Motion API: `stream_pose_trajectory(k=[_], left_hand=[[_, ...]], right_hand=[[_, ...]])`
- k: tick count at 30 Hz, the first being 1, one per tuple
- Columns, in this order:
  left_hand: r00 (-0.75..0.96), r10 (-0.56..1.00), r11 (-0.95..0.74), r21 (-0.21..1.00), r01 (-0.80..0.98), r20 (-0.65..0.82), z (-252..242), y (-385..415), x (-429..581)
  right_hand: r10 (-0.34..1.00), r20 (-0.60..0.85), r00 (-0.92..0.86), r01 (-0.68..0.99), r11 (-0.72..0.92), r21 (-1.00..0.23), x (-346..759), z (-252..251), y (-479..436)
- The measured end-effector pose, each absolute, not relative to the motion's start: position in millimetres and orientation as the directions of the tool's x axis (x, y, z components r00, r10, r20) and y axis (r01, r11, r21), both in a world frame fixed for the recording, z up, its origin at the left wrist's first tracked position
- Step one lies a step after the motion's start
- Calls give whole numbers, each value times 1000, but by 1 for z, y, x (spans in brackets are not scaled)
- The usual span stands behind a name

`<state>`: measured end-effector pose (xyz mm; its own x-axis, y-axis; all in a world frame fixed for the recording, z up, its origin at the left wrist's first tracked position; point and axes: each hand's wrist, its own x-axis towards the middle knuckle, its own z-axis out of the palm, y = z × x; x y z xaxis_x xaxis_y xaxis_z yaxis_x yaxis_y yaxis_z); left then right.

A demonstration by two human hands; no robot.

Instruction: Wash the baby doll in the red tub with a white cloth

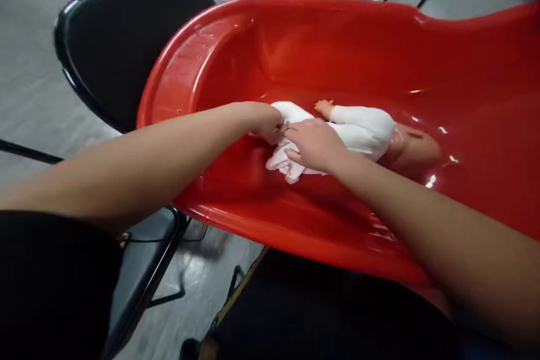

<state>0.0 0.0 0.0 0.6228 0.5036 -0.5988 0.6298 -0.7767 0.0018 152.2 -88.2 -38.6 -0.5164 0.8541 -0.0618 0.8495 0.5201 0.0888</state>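
Left hand (pixel 270 122) fingers curl at the white cloth (pixel 276 161); right hand (pixel 318 144) lies over it, thumb spread. Can't tell if either grips. Doll (pixel 417 145) lies in the red tub (pixel 358 39). Step looks like cloth handling; next move calls for gentle, coordinated fingers.

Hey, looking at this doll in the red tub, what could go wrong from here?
The bunched white cloth under the left hand and right hand might snag or twist if tugged. The doll could slide, since the red bathtub looks smooth and shiny. Its outstretched hand might catch if the cloth is pulled that way.
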Motion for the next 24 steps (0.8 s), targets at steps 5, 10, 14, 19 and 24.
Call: stream_pose_trajectory(k=[5,10,14,19,24], left_hand=[[668,650,-702,51,710,-362,-4,21,6],[613,600,-650,134,748,-514,-7,23,3],[529,600,-591,114,799,-601,-11,21,0],[493,658,-581,33,813,-569,-16,23,-1],[394,639,-488,48,871,-660,-14,22,-1]], right_hand=[[826,-102,-554,827,560,40,166,-38,-88],[793,-153,-590,808,579,-109,174,-38,-86],[804,-222,-551,834,524,-172,172,-34,-88],[837,-233,-495,869,469,-160,167,-32,-91],[848,-156,-506,862,493,-117,167,-39,-90]])
